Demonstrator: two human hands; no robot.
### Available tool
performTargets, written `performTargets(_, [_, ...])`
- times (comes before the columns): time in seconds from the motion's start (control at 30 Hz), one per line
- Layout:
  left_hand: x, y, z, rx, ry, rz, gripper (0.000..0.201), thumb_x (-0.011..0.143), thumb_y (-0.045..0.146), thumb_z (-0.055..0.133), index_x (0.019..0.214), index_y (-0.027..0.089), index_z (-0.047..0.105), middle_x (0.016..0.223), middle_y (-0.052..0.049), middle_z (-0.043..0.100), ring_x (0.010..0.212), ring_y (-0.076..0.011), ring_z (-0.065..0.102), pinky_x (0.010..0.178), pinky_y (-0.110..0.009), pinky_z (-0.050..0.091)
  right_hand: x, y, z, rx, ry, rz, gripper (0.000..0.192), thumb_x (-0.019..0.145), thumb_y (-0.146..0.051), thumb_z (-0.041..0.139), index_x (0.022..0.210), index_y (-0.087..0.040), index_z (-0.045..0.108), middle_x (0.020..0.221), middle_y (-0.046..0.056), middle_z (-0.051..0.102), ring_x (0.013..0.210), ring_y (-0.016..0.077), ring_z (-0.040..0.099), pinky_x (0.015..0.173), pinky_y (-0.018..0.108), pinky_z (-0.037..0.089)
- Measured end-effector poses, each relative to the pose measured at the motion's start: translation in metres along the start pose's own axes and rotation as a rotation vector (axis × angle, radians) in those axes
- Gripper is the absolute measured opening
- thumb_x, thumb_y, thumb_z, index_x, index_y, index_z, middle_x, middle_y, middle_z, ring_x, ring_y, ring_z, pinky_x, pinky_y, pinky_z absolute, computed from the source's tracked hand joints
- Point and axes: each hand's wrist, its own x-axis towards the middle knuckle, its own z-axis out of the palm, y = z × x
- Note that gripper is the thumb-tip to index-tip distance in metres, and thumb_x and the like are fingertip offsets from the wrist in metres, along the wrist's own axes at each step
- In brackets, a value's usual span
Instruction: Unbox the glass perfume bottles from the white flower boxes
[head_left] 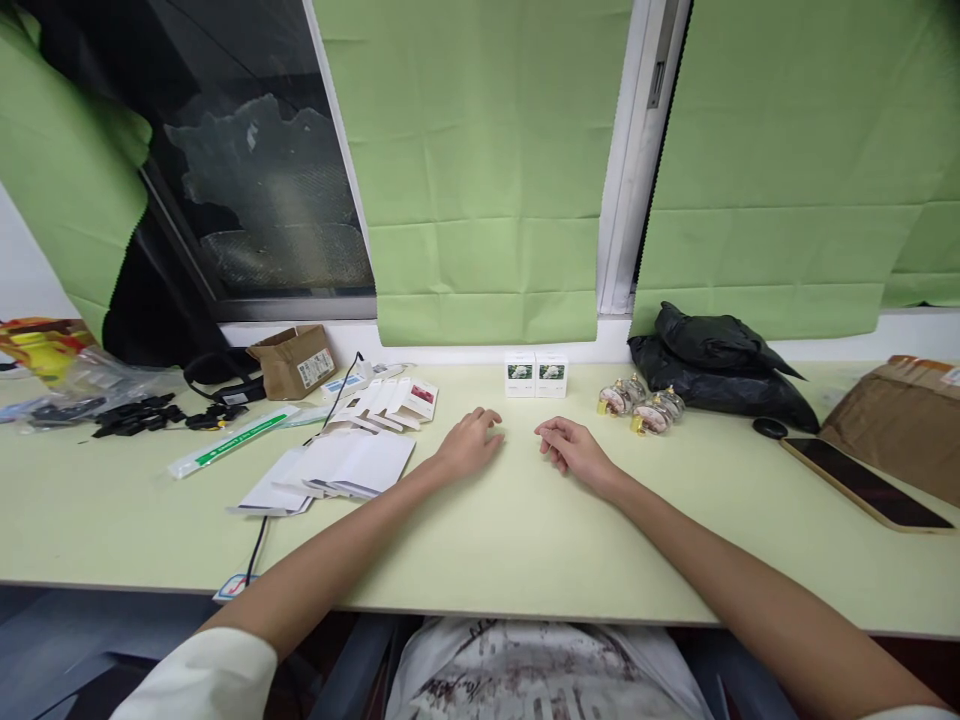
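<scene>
My left hand (470, 443) rests on the table beside the flattened white cartons, its fingers a little bent and apart, holding nothing. Across a small gap, my right hand (576, 453) lies with loosely curled fingers and nothing visible in it. Beyond both hands, two small white boxes with flower pictures, a left box (520, 376) and a right box (551, 376), stand upright side by side. Flattened white cartons (352, 462) lie left of my left hand, with more folded cartons (401, 402) behind. Several ornate glass bottles with gold parts (654, 413) lie to the right.
Black plastic bags (716, 370) sit behind the bottles. A phone (866, 482), a round black object (769, 428) and a brown package (900, 425) are at right. An open cardboard box (294, 362), black cable parts (139, 413) and a green-striped packet (234, 440) are at left.
</scene>
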Motion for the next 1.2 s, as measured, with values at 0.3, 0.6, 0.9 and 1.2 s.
performTargets(0.3, [0.11,-0.01,0.025,-0.074,0.255,-0.1,0.081,0.094,0.039,0.065,0.159,0.019,0.021,0.164,-0.024,0.024,0.147,-0.0393,0.038,0.115,-0.052,0.037,0.007,0.005,-0.009,0.009,0.064,-0.005,0.037,0.085,-0.055,0.068,0.096,-0.019,0.066,0.075,0.0,0.065,0.053,0.0097,0.051,0.04,0.02,0.04])
performTargets(0.6, [0.121,-0.012,0.023,0.3,0.248,0.137,0.048,0.096,0.024,0.059,0.142,0.02,0.046,0.168,-0.02,0.021,0.152,-0.0416,0.024,0.112,-0.06,0.037,0.01,0.007,-0.008,0.019,0.054,-0.014,0.034,0.085,-0.053,0.068,0.094,-0.02,0.065,0.073,0.0,0.065,0.05,0.0094,0.05,0.039,0.02,0.038])
performTargets(0.9, [0.115,-0.004,0.017,0.287,0.249,0.216,0.035,0.098,0.024,0.058,0.132,0.018,0.05,0.133,-0.017,0.057,0.127,-0.0346,0.052,0.106,-0.048,0.041,0.011,0.008,-0.009,0.019,0.05,-0.011,0.03,0.086,-0.049,0.066,0.094,-0.02,0.064,0.075,0.0,0.065,0.053,0.0098,0.051,0.04,0.019,0.04])
performTargets(1.2, [0.058,0.007,0.0,-0.39,0.176,0.159,0.036,0.093,0.048,0.067,0.119,0.023,0.062,0.122,-0.007,0.059,0.11,-0.0224,0.062,0.084,-0.031,0.055,0.003,-0.006,-0.011,-0.166,0.257,-0.213,0.031,0.096,-0.049,0.055,0.115,-0.025,0.061,0.092,0.001,0.063,0.066,0.0139,0.054,0.052,0.024,0.045])
